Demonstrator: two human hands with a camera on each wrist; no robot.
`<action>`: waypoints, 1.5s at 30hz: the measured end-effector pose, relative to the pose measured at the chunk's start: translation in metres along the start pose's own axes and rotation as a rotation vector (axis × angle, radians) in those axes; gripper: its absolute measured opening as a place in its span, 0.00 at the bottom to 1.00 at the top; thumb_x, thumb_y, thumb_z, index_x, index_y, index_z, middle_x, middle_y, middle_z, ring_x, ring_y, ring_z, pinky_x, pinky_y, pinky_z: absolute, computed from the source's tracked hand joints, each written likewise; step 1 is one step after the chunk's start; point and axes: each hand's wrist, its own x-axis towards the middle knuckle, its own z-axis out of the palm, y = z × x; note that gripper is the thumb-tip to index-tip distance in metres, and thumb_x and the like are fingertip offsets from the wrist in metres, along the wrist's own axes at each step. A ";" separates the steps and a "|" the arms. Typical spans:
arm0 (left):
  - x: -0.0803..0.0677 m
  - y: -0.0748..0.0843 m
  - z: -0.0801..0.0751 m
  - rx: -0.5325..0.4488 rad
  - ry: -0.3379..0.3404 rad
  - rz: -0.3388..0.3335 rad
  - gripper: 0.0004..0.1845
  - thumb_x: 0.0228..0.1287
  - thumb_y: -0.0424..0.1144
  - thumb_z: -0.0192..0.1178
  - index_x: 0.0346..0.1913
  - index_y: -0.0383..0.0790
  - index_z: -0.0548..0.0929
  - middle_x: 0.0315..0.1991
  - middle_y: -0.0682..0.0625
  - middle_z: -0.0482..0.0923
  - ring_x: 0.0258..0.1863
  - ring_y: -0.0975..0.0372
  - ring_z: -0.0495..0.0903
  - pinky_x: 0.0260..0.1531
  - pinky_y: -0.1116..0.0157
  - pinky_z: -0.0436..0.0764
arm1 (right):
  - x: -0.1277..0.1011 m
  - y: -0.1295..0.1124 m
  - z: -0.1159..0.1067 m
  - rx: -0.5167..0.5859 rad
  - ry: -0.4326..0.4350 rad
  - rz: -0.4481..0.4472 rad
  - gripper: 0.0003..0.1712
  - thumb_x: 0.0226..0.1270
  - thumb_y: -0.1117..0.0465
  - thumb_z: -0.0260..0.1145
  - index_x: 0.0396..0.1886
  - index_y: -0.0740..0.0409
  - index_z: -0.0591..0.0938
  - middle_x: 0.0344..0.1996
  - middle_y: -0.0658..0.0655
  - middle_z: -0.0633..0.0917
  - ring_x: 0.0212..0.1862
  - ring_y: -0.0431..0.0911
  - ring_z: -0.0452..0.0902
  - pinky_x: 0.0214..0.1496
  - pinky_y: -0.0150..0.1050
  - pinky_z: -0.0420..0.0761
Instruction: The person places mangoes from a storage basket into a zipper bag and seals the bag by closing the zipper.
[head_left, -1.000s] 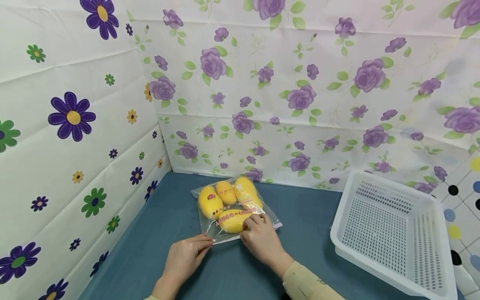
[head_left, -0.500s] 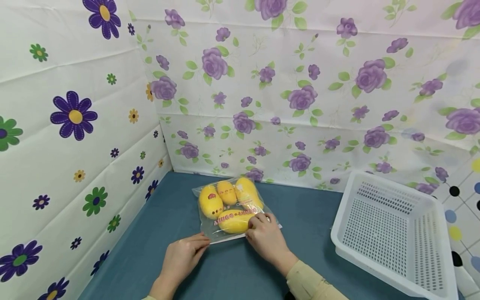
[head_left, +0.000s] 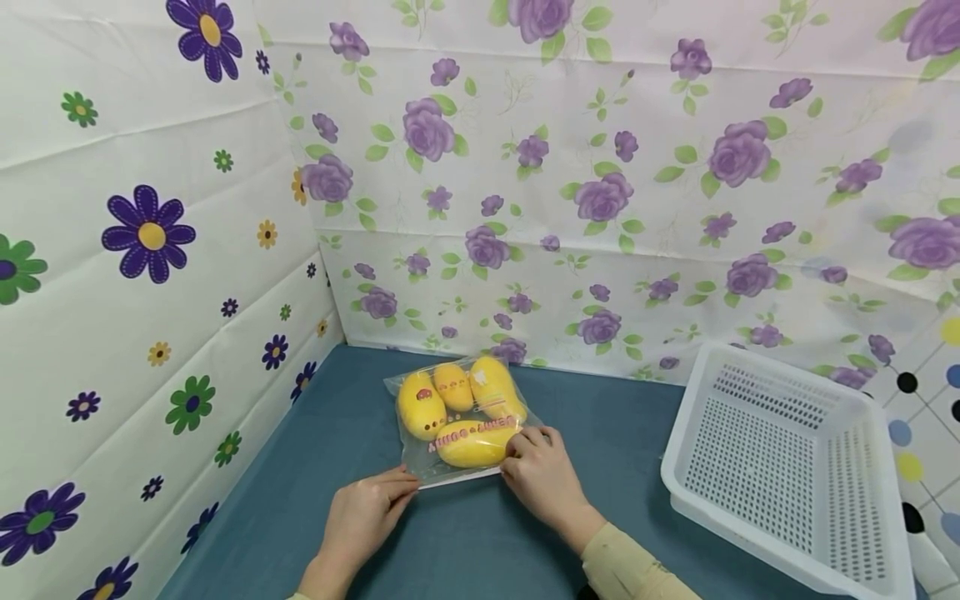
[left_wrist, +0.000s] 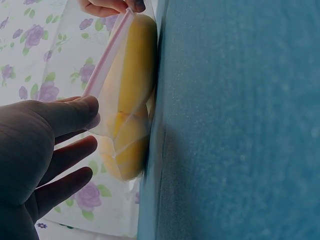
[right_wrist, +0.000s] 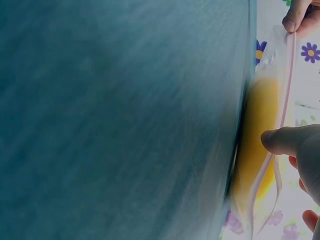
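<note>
Mangoes (head_left: 459, 410), four yellow ones, are lying sealed inside a clear zip bag (head_left: 417, 457) that is resting flat on the blue table (head_left: 615, 433), near the back wall with its purple roses. The left hand (head_left: 369, 515) is pinching the bag's near left corner between thumb and fingertips, as the left wrist view also shows. The right hand (head_left: 543, 479) is pinching the near edge of the bag at its right end, thumb pressing along the pink zip strip (right_wrist: 281, 115). A white perforated basket (head_left: 795, 467) is sitting on the table well apart to the right, tilted slightly.
</note>
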 end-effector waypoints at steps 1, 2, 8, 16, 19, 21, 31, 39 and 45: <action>0.000 0.000 0.000 0.000 0.000 0.000 0.10 0.55 0.38 0.83 0.39 0.55 0.97 0.42 0.59 0.92 0.50 0.66 0.90 0.41 0.58 0.88 | 0.000 0.000 0.000 0.003 -0.001 0.002 0.08 0.55 0.59 0.87 0.26 0.44 0.93 0.34 0.47 0.83 0.45 0.49 0.78 0.59 0.58 0.76; 0.000 0.000 0.000 -0.002 0.001 0.000 0.10 0.55 0.38 0.83 0.39 0.55 0.97 0.42 0.59 0.92 0.50 0.66 0.90 0.41 0.58 0.88 | 0.000 0.001 0.000 0.004 -0.002 0.003 0.08 0.55 0.59 0.87 0.26 0.44 0.93 0.34 0.47 0.83 0.46 0.49 0.78 0.59 0.58 0.76; 0.001 0.001 -0.001 -0.005 0.009 0.003 0.10 0.55 0.38 0.83 0.39 0.55 0.97 0.42 0.59 0.92 0.49 0.66 0.90 0.41 0.57 0.88 | -0.001 0.002 0.000 -0.008 0.000 -0.005 0.08 0.55 0.59 0.85 0.24 0.45 0.92 0.34 0.47 0.83 0.45 0.48 0.78 0.59 0.57 0.77; -0.001 -0.002 -0.002 0.002 0.025 -0.025 0.11 0.54 0.37 0.84 0.39 0.55 0.96 0.42 0.59 0.92 0.48 0.67 0.90 0.40 0.57 0.89 | -0.007 0.012 0.000 -0.060 0.033 0.007 0.10 0.55 0.63 0.83 0.20 0.46 0.89 0.33 0.47 0.84 0.45 0.48 0.79 0.57 0.56 0.77; -0.001 -0.003 -0.002 -0.001 0.031 -0.027 0.11 0.54 0.37 0.84 0.38 0.55 0.96 0.42 0.59 0.92 0.48 0.66 0.90 0.40 0.57 0.89 | -0.011 0.017 0.000 -0.070 0.030 0.019 0.11 0.55 0.62 0.83 0.20 0.45 0.89 0.33 0.47 0.85 0.45 0.48 0.80 0.58 0.57 0.77; -0.001 -0.003 -0.003 -0.001 0.032 -0.028 0.11 0.54 0.37 0.84 0.38 0.55 0.96 0.41 0.59 0.92 0.49 0.66 0.90 0.40 0.57 0.89 | -0.013 0.020 0.000 -0.070 0.026 0.031 0.10 0.55 0.62 0.83 0.21 0.46 0.89 0.34 0.48 0.85 0.46 0.49 0.80 0.58 0.57 0.77; 0.000 -0.003 -0.003 0.015 0.010 -0.057 0.10 0.54 0.38 0.84 0.38 0.56 0.96 0.41 0.59 0.92 0.49 0.66 0.90 0.40 0.57 0.88 | -0.021 0.031 -0.004 -0.076 0.029 0.075 0.13 0.55 0.63 0.84 0.20 0.46 0.88 0.33 0.49 0.85 0.45 0.51 0.80 0.56 0.60 0.77; 0.001 -0.004 -0.005 0.018 0.004 -0.084 0.10 0.55 0.38 0.83 0.39 0.57 0.96 0.42 0.60 0.92 0.49 0.66 0.90 0.39 0.57 0.88 | -0.029 0.043 -0.008 -0.101 -0.006 0.143 0.12 0.52 0.62 0.86 0.21 0.46 0.89 0.34 0.50 0.86 0.46 0.52 0.80 0.56 0.60 0.78; 0.003 -0.004 -0.005 0.015 -0.010 -0.100 0.10 0.57 0.37 0.82 0.39 0.56 0.96 0.42 0.60 0.92 0.49 0.65 0.90 0.39 0.56 0.88 | -0.033 0.048 -0.011 -0.107 0.010 0.152 0.12 0.51 0.63 0.87 0.21 0.46 0.89 0.33 0.51 0.85 0.45 0.52 0.80 0.54 0.60 0.78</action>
